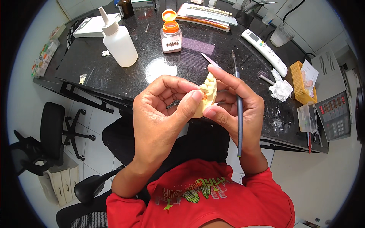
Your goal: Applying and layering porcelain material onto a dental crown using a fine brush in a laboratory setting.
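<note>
Both of my hands hold a pale yellow dental cast [209,93] above the table's front edge. My left hand [159,110] is closed, its thumb and forefinger pinched at the teeth beside a small orange patch on the cast. Whether a separate small piece is between those fingertips is hidden. My right hand [241,108] grips the cast's other side between thumb and fingers. A slim dark-handled brush [239,121] is also tucked in the right hand, its pointed tip up and away from me. Past the fingers lies a pink pointed stick [210,59].
On the black table [152,49] stand a white squeeze bottle [121,47] and a jar with an orange lid [171,40]. To the right are a remote control [265,51], crumpled tissue [281,89], a yellow basket [298,83] and a machine with red displays [332,108].
</note>
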The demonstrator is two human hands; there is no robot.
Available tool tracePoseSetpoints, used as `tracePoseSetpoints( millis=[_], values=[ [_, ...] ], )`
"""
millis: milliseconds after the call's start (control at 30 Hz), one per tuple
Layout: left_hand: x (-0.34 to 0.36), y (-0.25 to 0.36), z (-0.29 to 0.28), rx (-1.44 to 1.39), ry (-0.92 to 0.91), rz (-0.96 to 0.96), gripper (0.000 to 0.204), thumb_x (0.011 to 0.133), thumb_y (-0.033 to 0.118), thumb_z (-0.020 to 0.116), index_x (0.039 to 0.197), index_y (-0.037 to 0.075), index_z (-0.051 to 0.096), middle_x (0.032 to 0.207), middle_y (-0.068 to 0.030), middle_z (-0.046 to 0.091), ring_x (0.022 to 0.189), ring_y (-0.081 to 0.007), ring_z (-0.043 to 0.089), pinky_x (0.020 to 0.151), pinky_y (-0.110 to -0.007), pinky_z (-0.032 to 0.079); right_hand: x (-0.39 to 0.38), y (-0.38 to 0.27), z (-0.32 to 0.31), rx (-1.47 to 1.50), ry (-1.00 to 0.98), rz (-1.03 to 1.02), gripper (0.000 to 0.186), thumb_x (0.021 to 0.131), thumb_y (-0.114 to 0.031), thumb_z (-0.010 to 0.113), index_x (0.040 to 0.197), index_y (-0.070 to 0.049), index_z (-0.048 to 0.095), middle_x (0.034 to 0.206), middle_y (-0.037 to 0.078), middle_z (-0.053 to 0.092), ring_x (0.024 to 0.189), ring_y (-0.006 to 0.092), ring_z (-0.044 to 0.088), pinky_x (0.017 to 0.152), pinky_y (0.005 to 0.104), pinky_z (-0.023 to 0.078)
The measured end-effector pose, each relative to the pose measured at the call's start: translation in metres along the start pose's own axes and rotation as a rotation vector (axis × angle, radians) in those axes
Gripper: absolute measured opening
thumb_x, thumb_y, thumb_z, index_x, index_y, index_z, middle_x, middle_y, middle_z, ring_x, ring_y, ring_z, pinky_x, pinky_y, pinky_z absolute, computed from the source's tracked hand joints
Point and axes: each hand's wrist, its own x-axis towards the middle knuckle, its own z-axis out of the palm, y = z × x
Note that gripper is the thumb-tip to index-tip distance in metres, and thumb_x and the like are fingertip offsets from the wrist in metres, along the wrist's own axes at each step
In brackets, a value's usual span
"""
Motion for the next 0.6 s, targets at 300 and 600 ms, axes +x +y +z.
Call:
tracePoseSetpoints(
  millis=[300, 600],
  values=[
    [-0.0005, -0.0005, 0.0004, 0.007, 0.004, 0.003, 0.016, 0.085, 0.007, 0.069, 0.092, -0.003, 0.060, 0.090, -0.0080, 0.064, 0.085, -0.0099, 0.062, 0.075, -0.023, 0.053, -0.0007, -0.0002, -0.0006, 0.005, -0.001, -0.003, 0.068, 0.072, -0.011, 0.081, 0.130, 0.003, 0.050, 0.106, 0.010, 0.061, 0.093, 0.0148, 0.064, 0.081, 0.0258, 0.055],
    [-0.0006, -0.0009, 0.0003, -0.001, 0.000, 0.022, 0.017, 0.085, 0.009, 0.069, 0.092, -0.003, 0.060, 0.091, -0.0080, 0.064, 0.085, -0.0099, 0.062, 0.076, -0.023, 0.052, -0.0010, 0.0002, -0.0011, 0.000, -0.002, -0.006, 0.069, 0.072, -0.012, 0.082, 0.131, 0.003, 0.049, 0.107, 0.010, 0.061, 0.093, 0.0143, 0.064, 0.081, 0.0256, 0.055]
  ],
)
